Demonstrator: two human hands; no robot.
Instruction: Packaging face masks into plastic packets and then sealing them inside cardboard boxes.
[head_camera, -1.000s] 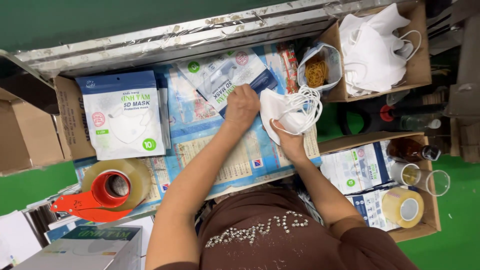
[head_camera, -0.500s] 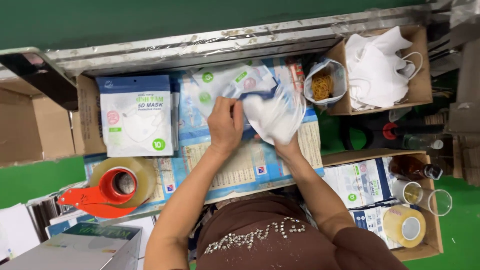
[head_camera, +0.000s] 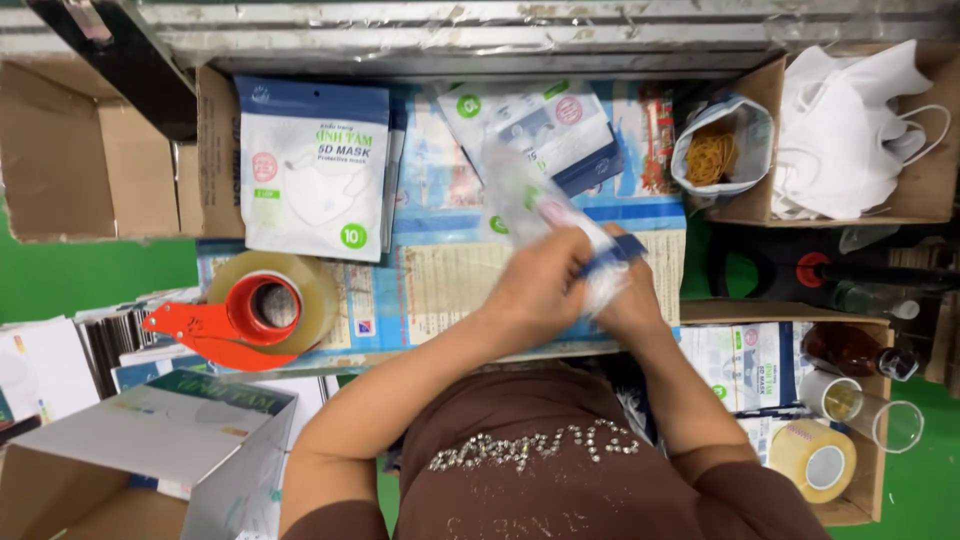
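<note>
At the tabletop's (head_camera: 440, 290) centre, the left hand (head_camera: 540, 290) and right hand (head_camera: 630, 300) are closing their fingers on one clear mask pouch (head_camera: 530, 205). One sealed mask pack (head_camera: 312, 165) is lying at ten o'clock, one red tape dispenser (head_camera: 245, 315) at nine, unobstructed.

Single head-worn view, looking almost straight down from close above — the person's torso at the near edge, the work surface (head_camera: 440, 280) centred, boxes left and right, a metal ledge (head_camera: 560, 40) far.
</note>
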